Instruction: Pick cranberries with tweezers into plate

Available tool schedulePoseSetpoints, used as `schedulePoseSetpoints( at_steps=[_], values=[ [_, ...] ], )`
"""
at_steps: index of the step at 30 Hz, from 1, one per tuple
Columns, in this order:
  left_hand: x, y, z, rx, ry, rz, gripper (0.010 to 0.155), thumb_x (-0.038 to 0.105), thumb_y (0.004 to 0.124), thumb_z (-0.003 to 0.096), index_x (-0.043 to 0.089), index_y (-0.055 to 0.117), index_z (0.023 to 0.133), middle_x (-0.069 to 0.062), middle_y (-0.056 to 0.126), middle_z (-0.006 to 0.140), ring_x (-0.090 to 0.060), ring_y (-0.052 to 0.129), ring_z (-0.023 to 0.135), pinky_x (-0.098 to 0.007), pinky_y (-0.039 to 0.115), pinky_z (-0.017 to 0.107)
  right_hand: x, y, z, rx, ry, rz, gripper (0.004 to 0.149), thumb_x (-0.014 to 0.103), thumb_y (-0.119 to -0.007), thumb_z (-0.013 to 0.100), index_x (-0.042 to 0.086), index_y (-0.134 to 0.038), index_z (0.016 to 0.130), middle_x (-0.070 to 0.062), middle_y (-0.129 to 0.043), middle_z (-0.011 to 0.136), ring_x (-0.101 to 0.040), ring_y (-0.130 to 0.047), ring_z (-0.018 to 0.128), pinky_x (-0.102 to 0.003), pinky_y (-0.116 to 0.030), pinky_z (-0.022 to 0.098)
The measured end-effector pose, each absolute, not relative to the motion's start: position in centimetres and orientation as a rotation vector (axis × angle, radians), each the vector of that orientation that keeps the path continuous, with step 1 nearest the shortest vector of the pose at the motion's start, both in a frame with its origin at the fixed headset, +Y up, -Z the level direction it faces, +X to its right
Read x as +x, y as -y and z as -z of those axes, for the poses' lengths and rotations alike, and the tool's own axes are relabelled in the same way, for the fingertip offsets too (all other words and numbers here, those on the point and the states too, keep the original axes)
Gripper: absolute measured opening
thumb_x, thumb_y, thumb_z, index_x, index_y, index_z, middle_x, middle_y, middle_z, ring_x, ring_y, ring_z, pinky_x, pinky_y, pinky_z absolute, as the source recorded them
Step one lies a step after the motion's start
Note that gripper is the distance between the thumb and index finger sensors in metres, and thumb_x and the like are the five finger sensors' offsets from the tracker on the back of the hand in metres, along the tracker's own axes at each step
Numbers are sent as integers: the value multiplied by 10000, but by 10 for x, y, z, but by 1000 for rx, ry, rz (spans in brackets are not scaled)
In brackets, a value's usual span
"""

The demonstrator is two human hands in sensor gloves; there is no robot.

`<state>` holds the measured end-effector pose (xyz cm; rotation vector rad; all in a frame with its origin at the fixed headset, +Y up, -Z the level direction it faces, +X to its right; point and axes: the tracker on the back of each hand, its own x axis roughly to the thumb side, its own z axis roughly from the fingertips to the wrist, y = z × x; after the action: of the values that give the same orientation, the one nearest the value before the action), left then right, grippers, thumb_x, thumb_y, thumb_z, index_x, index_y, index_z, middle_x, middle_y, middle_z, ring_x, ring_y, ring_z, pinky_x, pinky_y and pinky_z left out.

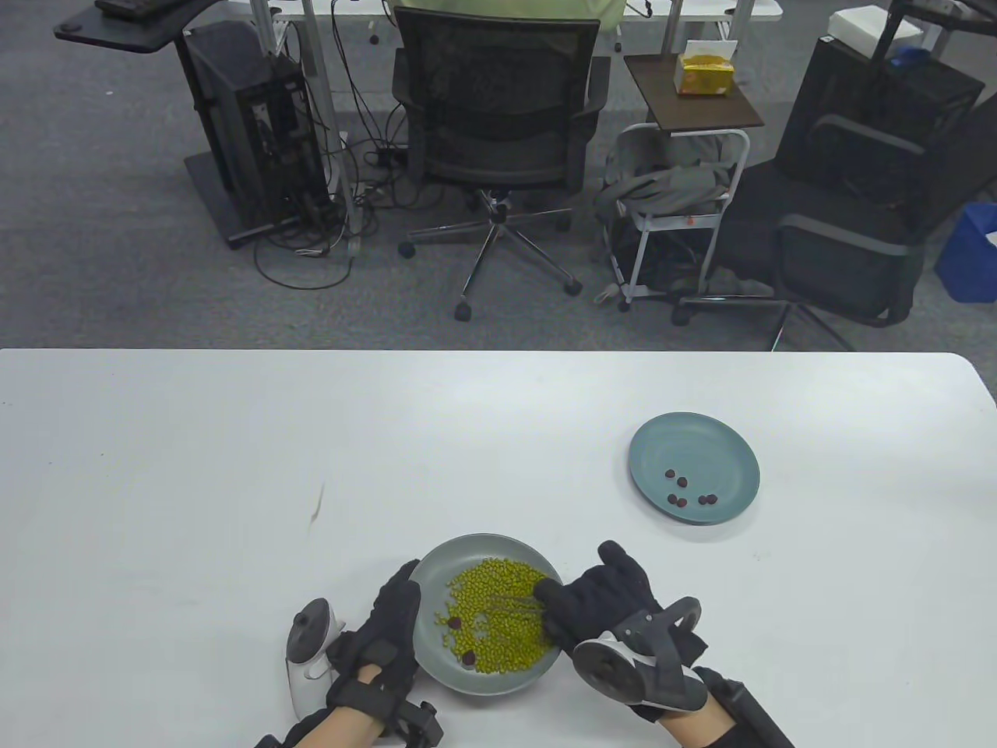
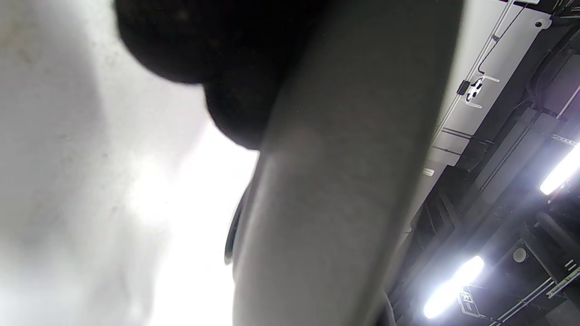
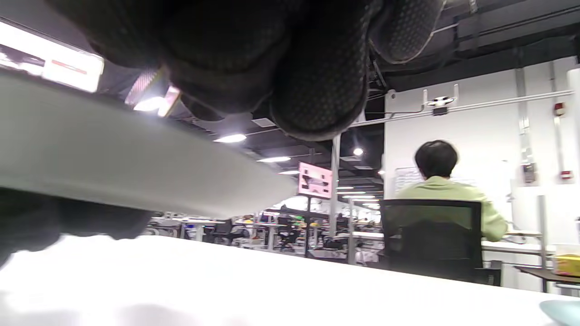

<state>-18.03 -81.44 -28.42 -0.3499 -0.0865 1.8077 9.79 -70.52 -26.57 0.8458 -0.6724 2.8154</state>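
Note:
A grey plate (image 1: 436, 576) at the table's near edge holds a heap of green beans (image 1: 498, 615) and two dark cranberries (image 1: 453, 622). My left hand (image 1: 393, 604) grips the plate's left rim; in the left wrist view the plate's rim (image 2: 326, 181) fills the middle under a gloved finger (image 2: 204, 45). My right hand (image 1: 557, 606) sits at the plate's right rim and holds thin metal tweezers (image 1: 514, 604) pointing left over the beans. A blue plate (image 1: 701, 444) at the right holds several cranberries (image 1: 685, 491).
The table's far edge runs across the middle of the table view. Office chairs (image 1: 498, 117) and a person in green (image 3: 442, 185) are beyond it. The blue plate's edge (image 3: 562, 311) shows at the bottom right of the right wrist view.

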Motion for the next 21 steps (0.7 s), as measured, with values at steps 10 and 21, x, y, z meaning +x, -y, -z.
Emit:
schedulePoseSetpoints(
  at_steps=[10, 21],
  values=[
    [-183, 814, 286, -325, 71, -1801, 628, 526, 551, 545, 235, 312, 1049, -58, 648, 974, -240, 1037, 458, -317, 901, 270, 88, 706, 257, 961, 606, -2756, 480, 546, -669, 366, 330, -837, 761, 172, -906, 487, -108, -906, 596, -451, -488, 764],
    [-183, 814, 285, -328, 75, -1792, 630, 527, 553, 545, 236, 312, 1049, -60, 644, 976, -244, 1034, 461, -320, 899, 272, 86, 706, 257, 986, 559, -2784, 481, 546, -649, 371, 325, -846, 750, 165, -908, 473, -116, -907, 583, -455, -490, 761]
  ],
)
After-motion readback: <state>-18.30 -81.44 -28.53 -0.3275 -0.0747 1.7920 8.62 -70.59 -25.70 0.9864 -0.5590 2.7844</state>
